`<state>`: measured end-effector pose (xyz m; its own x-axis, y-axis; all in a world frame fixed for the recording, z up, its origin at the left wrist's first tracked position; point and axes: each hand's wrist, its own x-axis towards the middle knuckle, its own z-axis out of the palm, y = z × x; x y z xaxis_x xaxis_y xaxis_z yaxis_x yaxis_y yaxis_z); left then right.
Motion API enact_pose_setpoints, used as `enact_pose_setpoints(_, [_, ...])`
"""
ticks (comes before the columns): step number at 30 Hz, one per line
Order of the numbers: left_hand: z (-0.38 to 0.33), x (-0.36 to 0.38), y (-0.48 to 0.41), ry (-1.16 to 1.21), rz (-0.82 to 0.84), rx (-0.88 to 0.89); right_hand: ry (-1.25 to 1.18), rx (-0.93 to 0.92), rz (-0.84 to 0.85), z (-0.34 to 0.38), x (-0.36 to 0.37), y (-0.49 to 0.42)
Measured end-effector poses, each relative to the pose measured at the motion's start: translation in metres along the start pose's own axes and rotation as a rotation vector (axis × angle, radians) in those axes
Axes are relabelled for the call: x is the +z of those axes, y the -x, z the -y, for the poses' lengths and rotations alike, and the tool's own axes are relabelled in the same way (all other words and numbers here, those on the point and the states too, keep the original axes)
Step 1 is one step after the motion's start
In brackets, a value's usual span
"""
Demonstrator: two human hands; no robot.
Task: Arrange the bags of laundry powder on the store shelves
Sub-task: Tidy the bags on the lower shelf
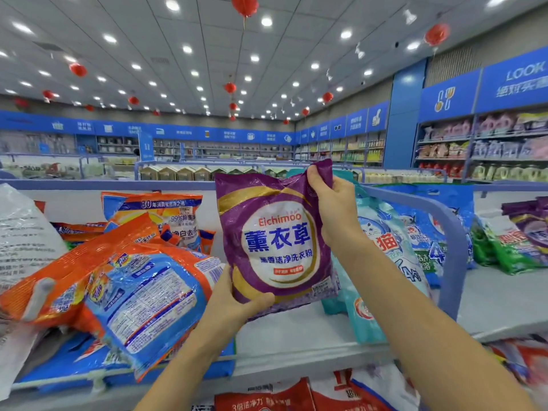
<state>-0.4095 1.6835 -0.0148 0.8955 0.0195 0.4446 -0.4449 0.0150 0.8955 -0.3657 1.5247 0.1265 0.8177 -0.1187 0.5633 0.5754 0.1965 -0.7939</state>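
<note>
"On the top shelf, how far along are you?"

"Not far, I'd judge. I hold one purple bag [275, 241] upright in the air, just above the shelf [296, 336], between the orange bags [103, 262] on my left and the light blue bags [385, 247] on my right. My left hand [237, 304] grips its lower left corner, thumb across the front. My right hand [332, 209] pinches the top right corner."

"What's done, then?"

"The light blue bags lean by the blue rail [453, 232], which looks roughly tidy. The orange ones lie tumbled over each other, some back side up, so they're left to do. This purple bag isn't set down yet. Beyond the rail I see a green bag [510, 253] and another purple one [527, 221], so mine may belong there. I can't tell."

"Any room to move?"

"A bare strip of shelf lies right under the bag and runs to the front edge by my wrists. The orange heap crowds it on the left, and one corner seems to hang over the front edge. The rail curves up on the right, so I'd have to lift over it to reach the next bay. Red bags [267, 396] sit on the shelf below, under my forearms."
</note>
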Motion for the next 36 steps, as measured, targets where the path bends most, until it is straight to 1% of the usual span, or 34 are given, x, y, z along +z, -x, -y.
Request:
enact_pose_setpoints(2, [-0.005, 0.009, -0.002, -0.072, -0.014, 0.04, -0.011, -0.006, -0.052, 0.008, -0.014, -0.002])
enact_pose_setpoints(4, [-0.008, 0.019, -0.003, -0.093, -0.002, 0.085, -0.018, 0.001, -0.121, 0.013, -0.035, -0.004])
enact_pose_setpoints(9, [-0.007, 0.059, -0.002, -0.043, 0.079, 0.144, 0.05, 0.056, -0.23, 0.01, -0.097, -0.004])
enact_pose_setpoints(11, [-0.004, 0.081, -0.003, -0.005, 0.118, 0.125, 0.1, 0.08, -0.202, 0.016, -0.126, -0.005])
enact_pose_setpoints(13, [-0.002, 0.104, -0.004, 0.037, 0.161, 0.099, 0.245, 0.029, -0.12, 0.029, -0.158, -0.004])
enact_pose_setpoints(15, [-0.002, 0.13, -0.006, 0.049, 0.206, 0.071, 0.397, -0.035, -0.073, 0.048, -0.192, -0.003])
enact_pose_setpoints(18, [-0.001, 0.177, -0.006, 0.044, 0.272, 0.081, 0.494, -0.046, -0.066, 0.078, -0.249, 0.001])
enact_pose_setpoints(21, [-0.002, 0.23, 0.0, -0.003, 0.341, 0.154, 0.521, -0.011, -0.127, 0.098, -0.308, 0.007])
enact_pose_setpoints(25, [0.003, 0.312, 0.011, 0.032, 0.412, 0.161, 0.548, -0.021, -0.192, 0.117, -0.393, 0.017])
enact_pose_setpoints(28, [0.015, 0.38, 0.022, 0.061, 0.391, 0.148, 0.59, -0.026, -0.194, 0.131, -0.457, 0.018])
enact_pose_setpoints(31, [0.025, 0.444, 0.026, 0.089, 0.351, 0.093, 0.533, 0.019, -0.156, 0.146, -0.515, 0.006])
enact_pose_setpoints(34, [0.028, 0.504, 0.019, 0.104, 0.352, 0.041, 0.514, 0.032, -0.147, 0.156, -0.561, -0.014])
enact_pose_setpoints(36, [0.03, 0.539, 0.008, 0.098, 0.35, 0.005, 0.522, 0.01, -0.173, 0.156, -0.586, -0.029])
